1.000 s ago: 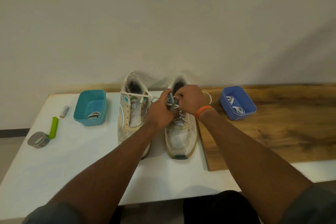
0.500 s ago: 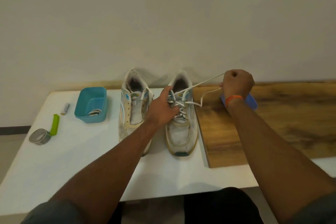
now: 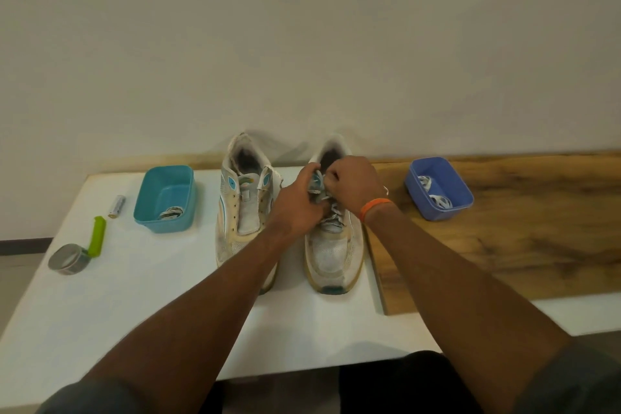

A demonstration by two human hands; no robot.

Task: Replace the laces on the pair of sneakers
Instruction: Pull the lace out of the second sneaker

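Both hands pinching the right sneaker's lace, teal bin left, blue bin right.

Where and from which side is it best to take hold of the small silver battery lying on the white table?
Probably pinch the small silver battery across its middle, from above. It lies flat on the white table, its round sides exposed and apart from the teal plastic tub.

The right hand has come back from the right — now pinching the lace at the right sneaker's top.
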